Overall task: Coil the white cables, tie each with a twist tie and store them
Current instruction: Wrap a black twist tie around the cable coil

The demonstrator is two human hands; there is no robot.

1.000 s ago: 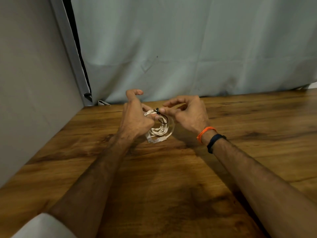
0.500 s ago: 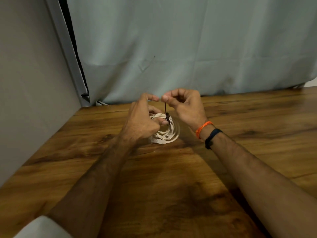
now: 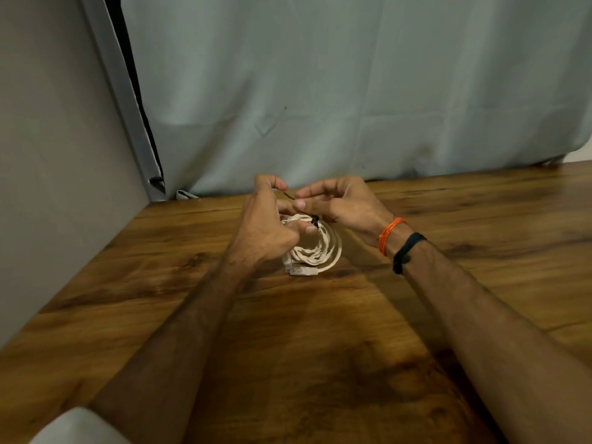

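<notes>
Leftmost, a plain grey wall panel [image 3: 48, 155] runs along the table's left edge; a pale sleeve [image 3: 77, 427] shows at the bottom left corner. Behind the table hangs a grey-green curtain [image 3: 352, 91].

Wooden table [image 3: 288, 363], dark grain, fills the lower view. Both forearms reach forward over it and meet near its far edge.

Left hand [image 3: 266, 229]: fingers curled, thumb pressed onto the upper part of the white cable coil [image 3: 317, 251], gripping it at the spot where the tie wraps. Index finger raised and hooked above.

Coil sits between the two hands, low over the table near the far edge; cannot tell if its lower loops touch the wood. Several loops bunched together, one wider outer loop on the right side. Connector ends [image 3: 301, 270] stick out at the bottom of the coil.

Black twist tie [image 3: 315, 222] is wrapped round the top of the coil, just beside the left thumb tip. A thin dark tail of it shows higher up, between the fingertips of both hands.

Right hand [image 3: 342, 206]: fingers bent, fingertips and thumb pinching the tie's tail. Wrist carries an orange thread band [image 3: 389, 233] and, next to it, a black band [image 3: 407, 251].
</notes>
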